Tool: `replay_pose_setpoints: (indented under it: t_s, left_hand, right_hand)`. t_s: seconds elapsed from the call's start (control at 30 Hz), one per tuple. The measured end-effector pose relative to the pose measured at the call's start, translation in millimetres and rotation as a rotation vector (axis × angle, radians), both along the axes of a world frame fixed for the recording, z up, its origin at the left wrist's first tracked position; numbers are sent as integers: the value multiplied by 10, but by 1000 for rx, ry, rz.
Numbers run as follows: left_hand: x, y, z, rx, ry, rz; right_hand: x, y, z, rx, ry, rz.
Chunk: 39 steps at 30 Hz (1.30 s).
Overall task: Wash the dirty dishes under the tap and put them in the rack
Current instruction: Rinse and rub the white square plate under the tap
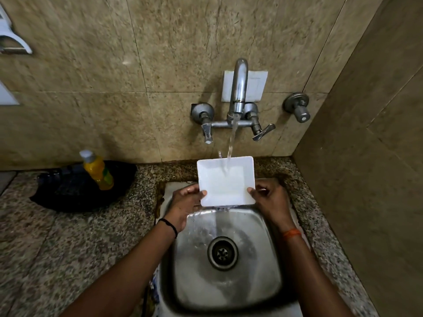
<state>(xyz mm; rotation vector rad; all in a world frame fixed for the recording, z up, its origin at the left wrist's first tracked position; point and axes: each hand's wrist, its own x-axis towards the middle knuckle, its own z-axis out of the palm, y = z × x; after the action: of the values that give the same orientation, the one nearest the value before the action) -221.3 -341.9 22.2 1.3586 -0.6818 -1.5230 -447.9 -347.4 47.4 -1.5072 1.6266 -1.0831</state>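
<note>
A white square plate (225,180) is held tilted over the back of the steel sink (263,266). Water runs from the wall tap (238,88) onto the plate's upper middle and spills off its lower edge into the basin. My left hand (184,205) grips the plate's lower left corner, thumb on its face. My right hand (271,202) grips the lower right corner the same way. The drain (222,253) lies open below the plate.
A yellow dish-soap bottle (98,170) stands on a black rack or tray (68,193) on the speckled granite counter (57,248) to the left. Two tap levers (207,131) flank the spout. A tiled side wall (366,179) closes the right.
</note>
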Motion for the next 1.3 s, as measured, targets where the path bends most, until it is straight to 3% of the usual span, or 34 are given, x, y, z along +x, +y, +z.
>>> replay_pose_setpoints:
  t_s: [0.1,0.2,0.4,0.63,0.83,0.9,1.0,1.17,1.3]
  left_hand:
    - [54,-28,66,-107,-73,64]
    - [73,-35,144,-220,-144,101]
    - [123,-25,135,-195,-315,102]
    - [46,-3,70,21,-178,-8]
    - [-298,-206,310,-36,-92,5]
    - [-407,-321,449,-93,-285,-16]
    - [-507,-446,615,-221,-758,-195]
    - [-690,-509,840,-450,-1445,-578]
    - [-793,-531,984,-517,-1689,-733]
  right_hand:
    - [103,-2,-165,168,-296,-61]
    - [232,41,-229,333,-434,-72]
    - [313,61,-250,460,-434,-14]
    - [113,-94,-56,217,-244,55]
    - [-10,-192,102,145,-197,22]
    - [-44,-233,142,156,-125,-5]
    - [-70,-334,296,91,40,-108]
    - [146,-642,739,60,-231,-146]
    - [289,-938,829,132,-443,-168]
